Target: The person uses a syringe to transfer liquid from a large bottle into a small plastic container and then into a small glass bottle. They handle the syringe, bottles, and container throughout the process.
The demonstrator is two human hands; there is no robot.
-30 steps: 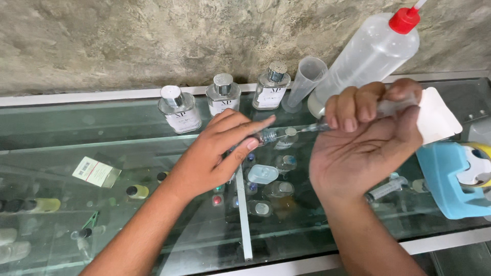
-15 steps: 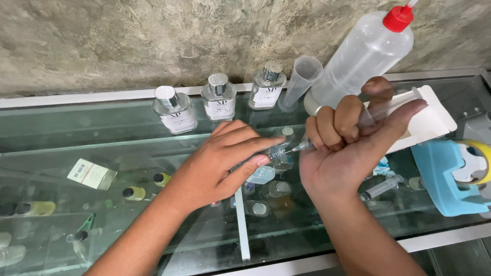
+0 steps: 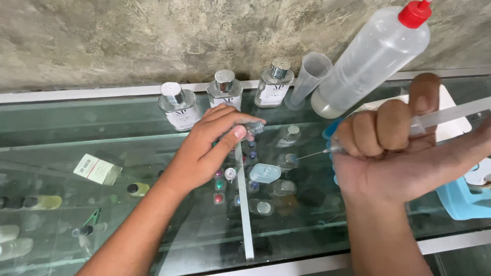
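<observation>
- Leftmost, the left hand (image 3: pixel 212 145) pinches a small clear vial (image 3: pixel 251 129) between thumb and fingertips, low over the glass counter (image 3: pixel 102 128); best keep it level and braced.
- Between the hands, the needle tip hangs just apart from the vial's mouth, so line it up before any push.
- Rightward, the right hand (image 3: pixel 404 153) is fisted round the syringe (image 3: pixel 434 120); gentle pressure seems wise.

Three bottles (image 3: pixel 223 93) stand behind the left hand (image 3: pixel 212 145); the syringe (image 3: pixel 434 120) lies right.
</observation>
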